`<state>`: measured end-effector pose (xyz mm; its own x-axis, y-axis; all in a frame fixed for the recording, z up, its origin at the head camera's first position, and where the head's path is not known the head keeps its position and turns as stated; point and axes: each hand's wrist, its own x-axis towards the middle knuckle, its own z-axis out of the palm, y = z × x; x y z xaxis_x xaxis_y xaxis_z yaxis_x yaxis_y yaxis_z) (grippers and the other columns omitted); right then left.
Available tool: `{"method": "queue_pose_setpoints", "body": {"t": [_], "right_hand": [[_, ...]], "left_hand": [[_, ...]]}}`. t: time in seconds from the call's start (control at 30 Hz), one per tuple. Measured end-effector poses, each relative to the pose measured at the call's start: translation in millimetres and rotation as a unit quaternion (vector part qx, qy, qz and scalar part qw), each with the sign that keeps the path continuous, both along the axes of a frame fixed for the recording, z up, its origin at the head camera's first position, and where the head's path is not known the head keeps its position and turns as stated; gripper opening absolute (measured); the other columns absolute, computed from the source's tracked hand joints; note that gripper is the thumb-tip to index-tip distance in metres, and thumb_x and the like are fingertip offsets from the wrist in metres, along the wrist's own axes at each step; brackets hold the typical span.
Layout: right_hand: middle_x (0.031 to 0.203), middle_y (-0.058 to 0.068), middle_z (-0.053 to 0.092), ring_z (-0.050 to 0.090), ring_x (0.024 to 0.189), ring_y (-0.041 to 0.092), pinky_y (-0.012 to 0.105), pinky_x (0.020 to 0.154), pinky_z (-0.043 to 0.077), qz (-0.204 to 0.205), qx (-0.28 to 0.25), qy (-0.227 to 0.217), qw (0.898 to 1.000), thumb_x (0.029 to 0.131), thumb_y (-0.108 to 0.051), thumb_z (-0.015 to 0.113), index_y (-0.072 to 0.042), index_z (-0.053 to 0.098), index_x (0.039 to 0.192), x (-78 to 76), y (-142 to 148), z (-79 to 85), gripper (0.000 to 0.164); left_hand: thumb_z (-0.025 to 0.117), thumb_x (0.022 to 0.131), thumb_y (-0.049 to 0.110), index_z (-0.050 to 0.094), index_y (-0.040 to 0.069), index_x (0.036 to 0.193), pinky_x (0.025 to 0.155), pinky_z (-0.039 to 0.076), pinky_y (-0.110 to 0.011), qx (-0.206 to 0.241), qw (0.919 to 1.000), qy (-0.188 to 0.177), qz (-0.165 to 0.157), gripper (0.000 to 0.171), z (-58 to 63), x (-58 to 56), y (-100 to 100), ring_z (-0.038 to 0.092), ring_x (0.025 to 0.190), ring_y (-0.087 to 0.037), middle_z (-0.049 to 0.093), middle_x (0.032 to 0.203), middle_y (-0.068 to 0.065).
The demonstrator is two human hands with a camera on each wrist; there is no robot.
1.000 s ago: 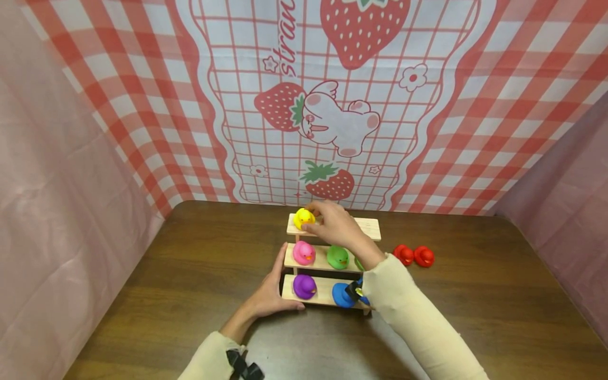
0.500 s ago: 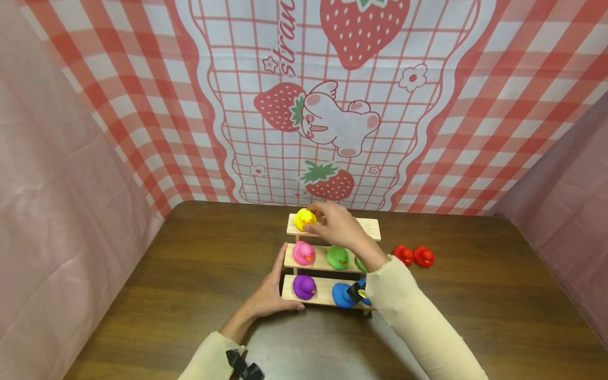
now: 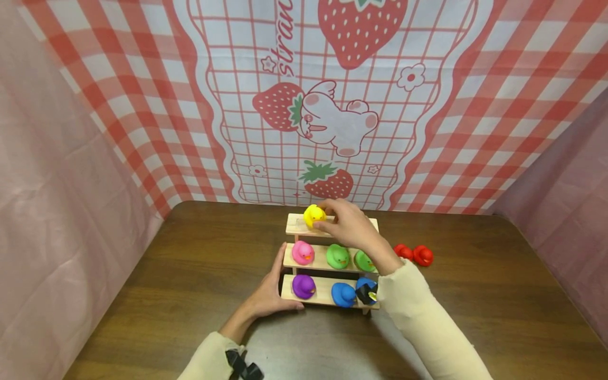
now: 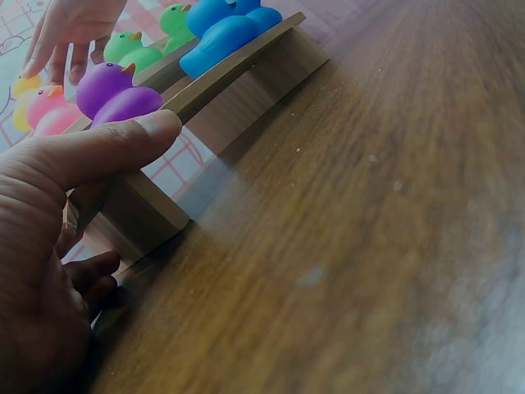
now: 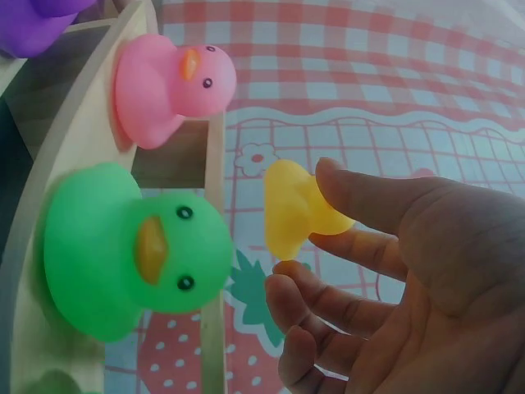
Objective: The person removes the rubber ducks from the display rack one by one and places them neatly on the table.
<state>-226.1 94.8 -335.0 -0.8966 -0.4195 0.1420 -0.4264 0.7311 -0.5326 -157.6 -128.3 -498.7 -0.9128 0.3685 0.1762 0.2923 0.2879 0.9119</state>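
My right hand [image 3: 350, 226] pinches a yellow rubber duck [image 3: 312, 215] between thumb and fingers, above the top tier of a three-tier wooden stand [image 3: 324, 291]. In the right wrist view the yellow duck [image 5: 285, 209] shows between thumb and index finger, clear of the wood. My left hand [image 3: 269, 295] grips the left end of the stand, its thumb [image 4: 135, 144] over the front edge of the lowest tier. A pink duck [image 3: 302, 253] and two green ducks [image 3: 338, 256] sit on the middle tier. Below are a purple duck [image 3: 303, 286] and two blue ducks [image 3: 343, 295].
Two red ducks [image 3: 422, 255] sit on the brown wooden table [image 3: 475, 295] to the right of the stand. A strawberry-print cloth [image 3: 332, 126] hangs behind the table. A black ribbon at my right sleeve partly covers one blue duck.
My right hand has lifted the yellow duck from the left of the top tier and moved it slightly to the right. The left hand keeps its grip on the stand.
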Motion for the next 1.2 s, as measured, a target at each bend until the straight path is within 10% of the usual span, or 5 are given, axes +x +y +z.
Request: {"method": "queue_pose_setpoints", "body": {"t": [1.2], "right_hand": [[0.110,0.017,0.068,0.064,0.088,0.028,0.036,0.073,0.057,-0.084,-0.014,0.042,0.995,0.091,-0.022,0.074,-0.004,0.063,0.128,23.4,80.6,1.7,0.043]], "left_hand": [[0.095,0.059,0.019,-0.006,0.019,0.162,0.124,0.016,-0.064,-0.007,0.9999,0.000,0.007,0.144,-0.3,0.0,-0.2,0.017,0.155,-0.040,0.008,0.170,-0.018]]}}
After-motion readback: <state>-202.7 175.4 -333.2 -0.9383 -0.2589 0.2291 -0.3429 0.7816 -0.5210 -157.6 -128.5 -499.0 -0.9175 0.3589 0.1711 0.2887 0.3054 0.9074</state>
